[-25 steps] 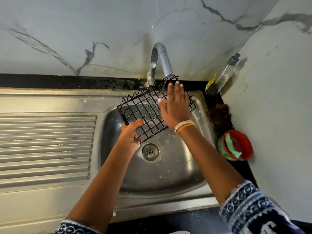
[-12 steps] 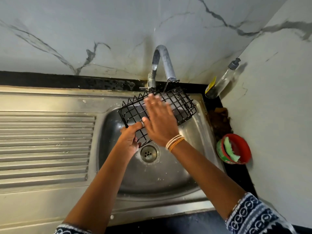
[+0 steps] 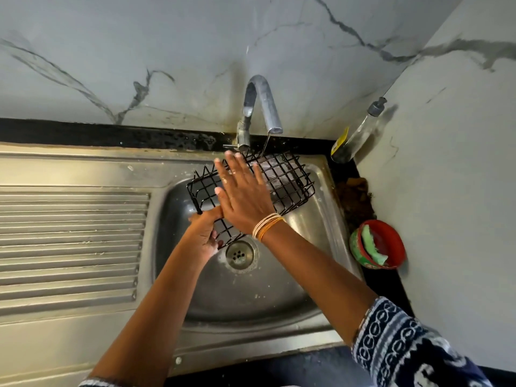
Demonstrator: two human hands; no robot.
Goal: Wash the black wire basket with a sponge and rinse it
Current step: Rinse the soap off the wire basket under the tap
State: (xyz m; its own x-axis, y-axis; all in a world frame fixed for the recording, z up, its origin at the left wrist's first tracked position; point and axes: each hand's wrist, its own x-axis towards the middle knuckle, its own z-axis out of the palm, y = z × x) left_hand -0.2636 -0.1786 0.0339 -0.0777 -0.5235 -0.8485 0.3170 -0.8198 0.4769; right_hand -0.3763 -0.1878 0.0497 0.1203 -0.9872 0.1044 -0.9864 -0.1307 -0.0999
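Black wire basket: right hand slid leftward.

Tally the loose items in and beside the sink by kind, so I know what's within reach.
Black wire basket, held over the sink: 1
Pump bottle, leaning in the corner: 1
Red bowl, right of the sink: 1
Green sponge, inside that bowl: 1
Total: 4

right hand hides black wire basket middle, fingertips blurred, bottle label unreadable
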